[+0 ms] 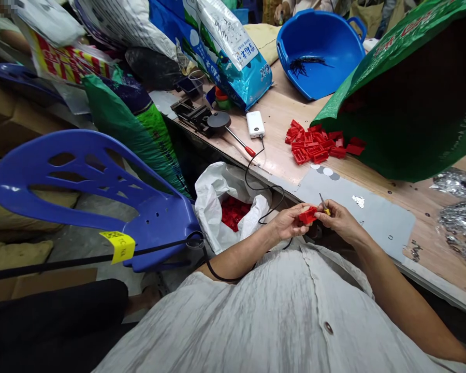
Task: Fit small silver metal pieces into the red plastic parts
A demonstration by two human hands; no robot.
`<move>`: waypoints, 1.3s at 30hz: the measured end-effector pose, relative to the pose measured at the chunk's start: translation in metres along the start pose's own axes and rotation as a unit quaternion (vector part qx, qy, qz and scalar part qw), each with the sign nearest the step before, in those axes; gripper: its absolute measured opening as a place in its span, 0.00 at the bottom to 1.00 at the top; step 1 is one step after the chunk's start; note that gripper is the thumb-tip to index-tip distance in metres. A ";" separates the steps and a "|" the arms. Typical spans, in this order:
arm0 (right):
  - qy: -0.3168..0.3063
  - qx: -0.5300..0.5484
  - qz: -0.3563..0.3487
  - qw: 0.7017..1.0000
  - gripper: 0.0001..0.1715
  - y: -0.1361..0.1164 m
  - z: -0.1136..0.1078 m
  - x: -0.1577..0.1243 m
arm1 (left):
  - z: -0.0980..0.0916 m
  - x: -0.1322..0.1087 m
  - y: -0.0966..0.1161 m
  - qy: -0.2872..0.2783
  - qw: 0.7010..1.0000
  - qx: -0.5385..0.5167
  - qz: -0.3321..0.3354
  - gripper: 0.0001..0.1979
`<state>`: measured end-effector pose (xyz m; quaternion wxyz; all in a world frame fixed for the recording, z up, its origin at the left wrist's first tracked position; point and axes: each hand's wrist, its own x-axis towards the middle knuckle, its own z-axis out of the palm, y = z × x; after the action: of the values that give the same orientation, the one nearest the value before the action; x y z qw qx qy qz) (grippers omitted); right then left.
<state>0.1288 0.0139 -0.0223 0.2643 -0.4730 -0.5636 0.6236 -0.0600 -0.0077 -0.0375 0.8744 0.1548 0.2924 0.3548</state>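
In front of my body, at the table's edge, my left hand (pixel 288 223) is closed on a small red plastic part (pixel 308 215). My right hand (pixel 340 223) pinches a small yellow-handled tool (pixel 326 211) with a thin pointed metal tip. Its fingertips meet the right side of the red part. The exact kind of tool is too small to tell. Beyond the hands, similar red plastic parts (pixel 314 145) lie in a loose pile on the table. More red parts (pixel 234 212) fill the white sack (pixel 207 199) below the table edge, left of my hands.
A grey sheet (pixel 388 220) bearing small silvery pieces (pixel 358 201) lies by my right hand. An open green sack (pixel 396 155) and blue basin (pixel 314 85) stand behind. A red-tipped lever (pixel 241 142), black cable (pixel 250 186), white power bank (pixel 255 124) and purple chair (pixel 155 207) are leftward.
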 end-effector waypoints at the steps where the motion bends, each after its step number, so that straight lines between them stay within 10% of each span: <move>1: 0.003 0.002 0.001 1.000 0.22 -0.001 0.000 0.001 | 0.000 0.000 0.001 0.002 1.000 0.005 0.004 0.16; 6: 0.021 0.032 0.004 0.999 0.24 -0.003 0.002 0.005 | 0.003 -0.008 0.005 0.062 0.972 0.196 0.115 0.29; 13: 0.047 -0.056 -0.021 0.997 0.21 -0.006 0.011 0.013 | 0.016 -0.023 0.008 0.158 0.758 0.521 0.358 0.15; 39: -0.035 0.070 0.007 0.997 0.19 -0.016 -0.004 -0.009 | 0.038 -0.029 0.002 0.167 0.783 0.480 0.359 0.15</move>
<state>0.1326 0.0114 -0.0044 0.2722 -0.4349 -0.5238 0.6800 -0.0539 -0.0287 0.0050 0.4340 0.5865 0.4903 0.4768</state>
